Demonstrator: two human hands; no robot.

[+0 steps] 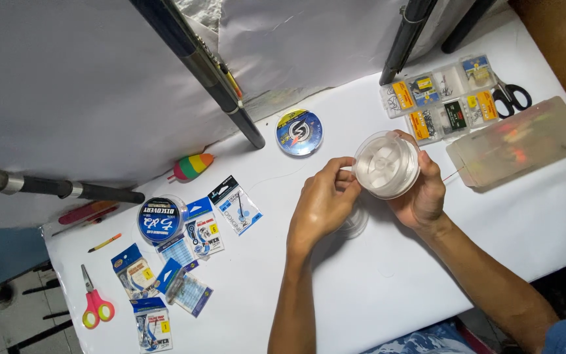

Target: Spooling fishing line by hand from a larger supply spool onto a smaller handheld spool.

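Observation:
My right hand (422,195) holds a clear plastic spool of fishing line (386,165) up above the white table (375,282). My left hand (322,203) is at the spool's left edge, its fingertips pinched together against the rim; whether a thread sits between them is too fine to tell. Under my hands a second clear spool (355,223) lies on the table, partly hidden. A blue round spool (299,132) lies further back.
Dark fishing rods (198,65) cross the table's back. A blue spool (161,219) and several small tackle packets (194,249) lie at the left, with pink-handled scissors (93,305) and a striped float (191,166). Clear tackle boxes (440,98) and black scissors (512,97) are at the right.

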